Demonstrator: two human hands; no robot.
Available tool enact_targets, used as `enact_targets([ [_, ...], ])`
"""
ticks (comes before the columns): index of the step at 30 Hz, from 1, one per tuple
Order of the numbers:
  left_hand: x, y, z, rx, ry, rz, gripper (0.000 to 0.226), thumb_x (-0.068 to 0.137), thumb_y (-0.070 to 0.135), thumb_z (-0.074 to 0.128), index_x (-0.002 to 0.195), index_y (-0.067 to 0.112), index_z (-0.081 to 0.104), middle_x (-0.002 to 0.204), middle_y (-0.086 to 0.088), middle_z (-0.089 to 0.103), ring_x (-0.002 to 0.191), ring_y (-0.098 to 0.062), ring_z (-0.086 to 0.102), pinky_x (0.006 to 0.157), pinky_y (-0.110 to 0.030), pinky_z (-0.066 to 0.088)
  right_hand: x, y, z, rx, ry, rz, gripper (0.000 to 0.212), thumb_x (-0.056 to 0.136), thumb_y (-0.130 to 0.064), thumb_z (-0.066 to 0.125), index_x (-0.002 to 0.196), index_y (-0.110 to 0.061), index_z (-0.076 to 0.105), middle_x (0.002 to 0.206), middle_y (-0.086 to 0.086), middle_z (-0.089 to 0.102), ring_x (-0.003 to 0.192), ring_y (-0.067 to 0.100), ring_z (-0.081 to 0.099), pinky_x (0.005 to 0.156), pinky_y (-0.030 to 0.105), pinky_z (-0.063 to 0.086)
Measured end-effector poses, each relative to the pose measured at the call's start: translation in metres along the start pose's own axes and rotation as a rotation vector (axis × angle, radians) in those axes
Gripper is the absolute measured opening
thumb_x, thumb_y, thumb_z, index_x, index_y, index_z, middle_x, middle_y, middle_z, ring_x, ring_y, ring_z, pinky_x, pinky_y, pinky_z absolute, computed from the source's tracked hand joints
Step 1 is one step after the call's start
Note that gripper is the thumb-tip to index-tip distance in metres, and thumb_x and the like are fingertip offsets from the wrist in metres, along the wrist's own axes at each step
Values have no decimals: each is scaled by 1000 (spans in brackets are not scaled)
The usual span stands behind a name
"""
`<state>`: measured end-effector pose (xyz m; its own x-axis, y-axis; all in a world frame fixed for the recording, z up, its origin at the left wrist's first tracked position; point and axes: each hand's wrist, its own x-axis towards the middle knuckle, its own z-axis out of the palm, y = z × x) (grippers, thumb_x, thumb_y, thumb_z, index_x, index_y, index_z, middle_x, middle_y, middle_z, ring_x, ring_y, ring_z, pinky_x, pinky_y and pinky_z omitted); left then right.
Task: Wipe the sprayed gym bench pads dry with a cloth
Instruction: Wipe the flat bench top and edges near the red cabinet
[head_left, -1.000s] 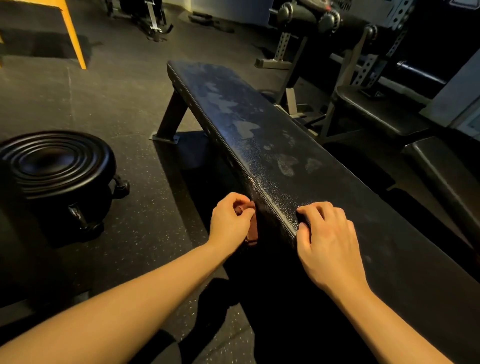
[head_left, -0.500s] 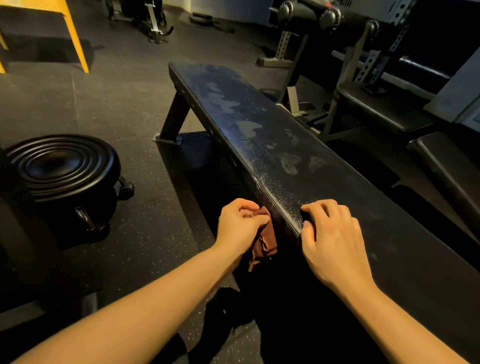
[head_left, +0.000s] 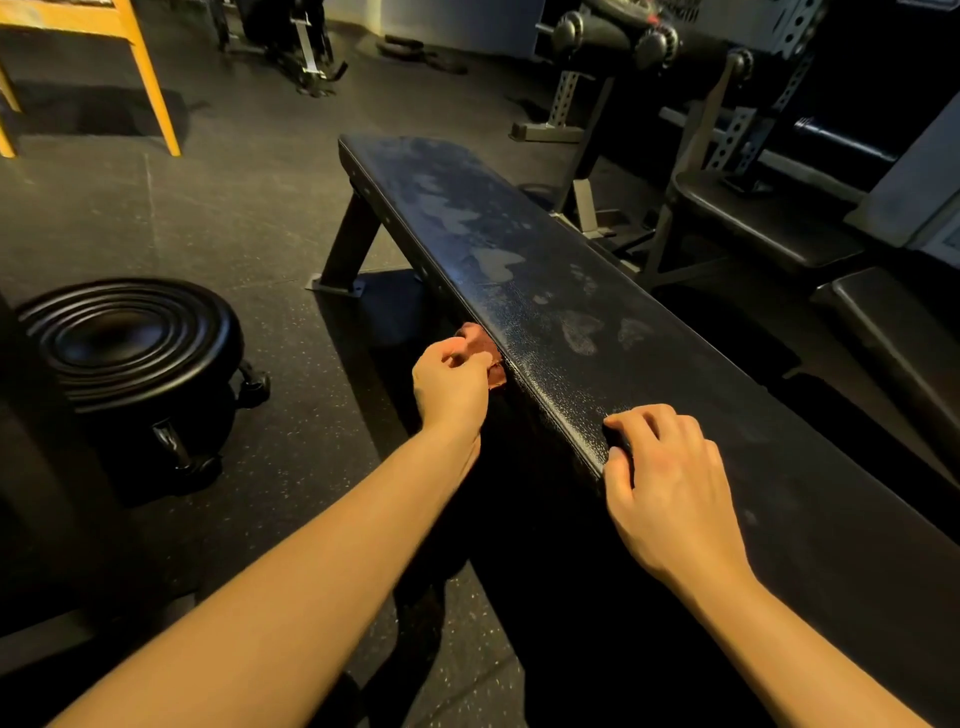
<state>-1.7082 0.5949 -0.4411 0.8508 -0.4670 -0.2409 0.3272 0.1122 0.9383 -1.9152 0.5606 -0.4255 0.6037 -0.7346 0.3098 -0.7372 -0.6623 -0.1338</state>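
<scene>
Gripping a bunched reddish-brown cloth (head_left: 483, 345), the left hand (head_left: 451, 387) has its fingers curled tight round the fabric and presses it against the near side wall of the bench pad (head_left: 675, 374), just under the top edge. The cloth sits on the pad's flank, not on its top face. The pad's long axis runs from close by the person on the right away towards the far left, so the rest of its length lies ahead of the left knuckles on that same line. Pale damp patches (head_left: 582, 332) show on the top face, up and to the right of the cloth, with more towards the far end.

The right hand (head_left: 670, 488) is nearer the person. Its fingers are bent with tips on the top face and the thumb down the side, holding the rim, and it carries no cloth. To my eye the left hand is the one placed to wipe, and the cloth must go over the edge to reach the patches.

A round black stool (head_left: 124, 343) stands well to the left, a yellow frame (head_left: 156, 88) beyond it, and another bench (head_left: 753, 228) to the right, all apart from the pad.
</scene>
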Motion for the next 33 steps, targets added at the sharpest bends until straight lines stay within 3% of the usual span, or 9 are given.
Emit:
enact_targets([
  [3,-2,6,-8,136,-116,87,31,92,-7,62,116,11,69,114,-1,64,83,-8,67,59,-13,54,0,0,0,-4,8,-4,27,99,-28,48,121,-23,62,120,-5,55,110,17,48,94,39,42],
  [6,-14,6,-18,247,-261,161,28,89,-10,60,104,12,69,97,1,66,72,2,67,56,-8,49,0,1,2,-9,9,-3,27,98,-28,49,121,-22,62,120,-4,56,110,19,49,94,41,43],
  [11,-23,-10,-28,468,-522,407,34,81,-11,60,90,21,66,95,10,67,88,-1,64,74,-13,47,1,1,3,-23,-2,3,27,99,-29,50,123,-23,61,122,-3,56,112,19,49,95,41,44],
  [16,-30,-21,-38,585,-762,535,23,85,0,59,94,19,65,101,11,68,105,-10,65,94,-32,52,0,0,2,-14,11,-6,26,98,-28,50,120,-23,62,120,-4,55,108,20,48,91,42,43],
  [19,-34,-18,-44,563,-675,534,30,82,-7,57,95,19,66,95,10,67,92,-5,65,80,-23,47,-1,-1,0,-8,6,-4,26,98,-29,49,120,-24,62,119,-6,54,109,18,47,93,40,42],
  [22,-28,-4,-45,331,-283,435,32,82,-15,54,97,11,64,97,-1,65,84,1,64,71,-23,54,-1,-2,-1,1,16,-4,26,98,-28,49,119,-23,62,118,-6,55,109,19,48,94,40,41],
  [24,-17,3,-40,287,-163,407,26,85,-9,64,98,13,61,106,-5,61,88,0,63,74,-23,57,-1,-2,-1,4,14,-4,25,98,-28,49,120,-23,62,119,-6,55,110,19,48,94,40,41],
  [28,1,-7,-18,497,-220,531,30,85,10,78,110,17,64,114,5,59,96,-6,57,80,-12,41,0,0,-1,15,21,-2,25,98,-28,49,119,-23,62,120,-6,55,111,19,48,95,41,41],
  [33,3,-18,-27,575,-327,725,31,88,1,69,114,17,71,117,6,62,106,-2,57,89,-3,41,1,1,2,3,30,-4,24,98,-27,50,119,-23,62,119,-5,55,110,19,48,95,41,41],
])
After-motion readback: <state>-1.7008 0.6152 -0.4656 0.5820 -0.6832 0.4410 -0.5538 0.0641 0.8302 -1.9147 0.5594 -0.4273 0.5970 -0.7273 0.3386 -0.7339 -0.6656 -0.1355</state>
